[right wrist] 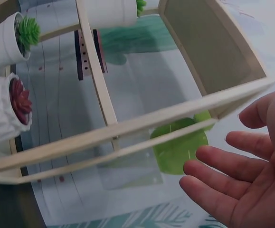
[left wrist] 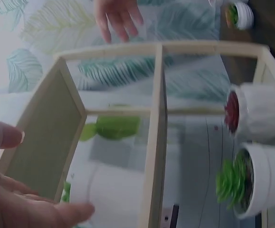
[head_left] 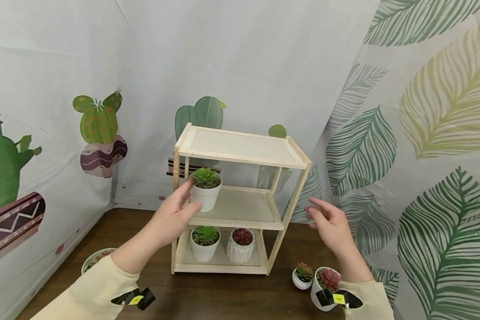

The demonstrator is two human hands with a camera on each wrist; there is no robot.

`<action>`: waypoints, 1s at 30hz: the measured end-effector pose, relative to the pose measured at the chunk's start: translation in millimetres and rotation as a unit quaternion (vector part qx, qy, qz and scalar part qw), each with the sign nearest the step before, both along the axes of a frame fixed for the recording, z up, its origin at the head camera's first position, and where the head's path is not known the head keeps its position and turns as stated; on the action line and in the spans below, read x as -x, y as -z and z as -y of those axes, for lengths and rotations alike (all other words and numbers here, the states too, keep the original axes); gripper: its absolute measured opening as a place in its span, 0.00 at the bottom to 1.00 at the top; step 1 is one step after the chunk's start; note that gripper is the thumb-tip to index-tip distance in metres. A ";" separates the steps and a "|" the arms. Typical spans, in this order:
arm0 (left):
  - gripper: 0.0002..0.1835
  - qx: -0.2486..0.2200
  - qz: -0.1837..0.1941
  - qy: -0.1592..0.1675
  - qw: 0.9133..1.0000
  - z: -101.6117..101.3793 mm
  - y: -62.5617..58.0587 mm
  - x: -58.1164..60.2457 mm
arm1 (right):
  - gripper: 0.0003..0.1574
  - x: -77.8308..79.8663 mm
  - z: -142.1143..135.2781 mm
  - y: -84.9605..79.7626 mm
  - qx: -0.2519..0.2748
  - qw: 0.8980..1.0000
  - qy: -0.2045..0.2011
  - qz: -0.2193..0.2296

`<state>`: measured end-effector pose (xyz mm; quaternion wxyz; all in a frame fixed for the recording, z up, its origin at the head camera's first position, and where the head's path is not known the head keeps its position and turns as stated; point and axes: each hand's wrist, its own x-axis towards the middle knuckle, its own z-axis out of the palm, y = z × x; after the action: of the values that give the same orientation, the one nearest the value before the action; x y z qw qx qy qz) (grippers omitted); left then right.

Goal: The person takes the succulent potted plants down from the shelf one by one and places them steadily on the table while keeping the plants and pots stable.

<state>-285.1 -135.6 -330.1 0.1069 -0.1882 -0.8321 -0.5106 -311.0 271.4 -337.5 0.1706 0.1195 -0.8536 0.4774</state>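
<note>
On the left of the middle tier of a pale wooden shelf [head_left: 244,149] stands a white pot with a green succulent [head_left: 205,195]. My left hand [head_left: 175,214] is at its left side, fingers extended and thumb spread; whether skin touches the pot I cannot tell. To the right of the shelf my right hand [head_left: 331,224] hangs in the air, holding nothing, with fingers loosely spread in the right wrist view. The bottom tier carries another green succulent in a white pot [head_left: 205,246] and a dark red succulent in a ridged white pot [head_left: 241,251].
Right of the shelf, on the brown table [head_left: 208,295], are a small potted succulent [head_left: 302,284] and a white pot with a pinkish succulent [head_left: 318,293], partly behind my right sleeve. A round planter [head_left: 89,262] is partly covered by my left sleeve. Printed curtains [head_left: 264,66] hang behind.
</note>
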 end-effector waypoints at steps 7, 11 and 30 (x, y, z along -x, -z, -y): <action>0.49 -0.023 0.036 0.007 0.999 -11.3 -4.9 9.1 | 0.26 4.7 12.3 1.4 0.004 1.000 0.004 -0.007; 0.52 -0.058 0.063 -0.008 0.996 -16.5 -7.7 20.2 | 0.26 7.8 18.2 1.6 0.011 1.000 0.010 -0.014; 0.48 -0.075 0.118 -0.084 0.987 -29.5 -7.1 57.0 | 0.31 18.6 35.2 3.8 0.018 0.999 0.023 -0.030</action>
<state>-342.1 -106.1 -323.0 0.0640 -0.0473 -0.8108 -0.5798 -329.6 236.1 -341.3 0.2094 0.1110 -0.8419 0.4849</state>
